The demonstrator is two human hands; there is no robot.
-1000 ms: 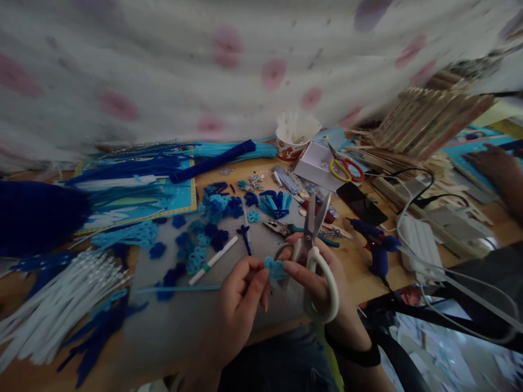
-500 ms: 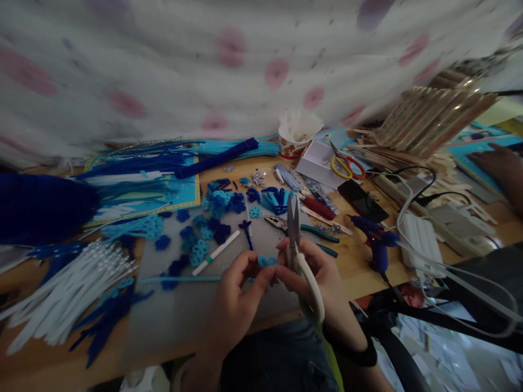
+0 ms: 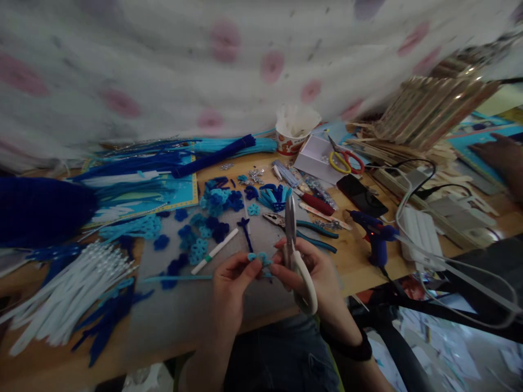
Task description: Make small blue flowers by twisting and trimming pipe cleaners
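Note:
Between the fingertips of both hands is a small light-blue pipe-cleaner piece [image 3: 262, 258] bent into loops. My left hand [image 3: 233, 286] pinches its left side with thumb and forefinger. The fingertips of my right hand [image 3: 316, 272] touch its right side, and the same hand carries scissors [image 3: 291, 226] with white handles, blades pointing up and away. Behind the fingers lies a dark-blue pipe-cleaner stem [image 3: 246, 234]. A white-and-green pen [image 3: 215, 251] rests left of it. Blue pipe-cleaner flowers [image 3: 199, 250] are strewn over the grey mat [image 3: 163, 321].
White pipe cleaners [image 3: 69, 299] fan out at left. Right of the mat are teal-handled pliers [image 3: 312, 231], a phone [image 3: 362, 195], a blue glue gun [image 3: 376, 234] and a power strip [image 3: 423, 239] with cables. Another person's hand [image 3: 492, 155] rests at far right.
My hands have shifted slightly left. The light-blue piece has been turned or spread, so more of its loops show between the fingers. The scissors stay in my right hand.

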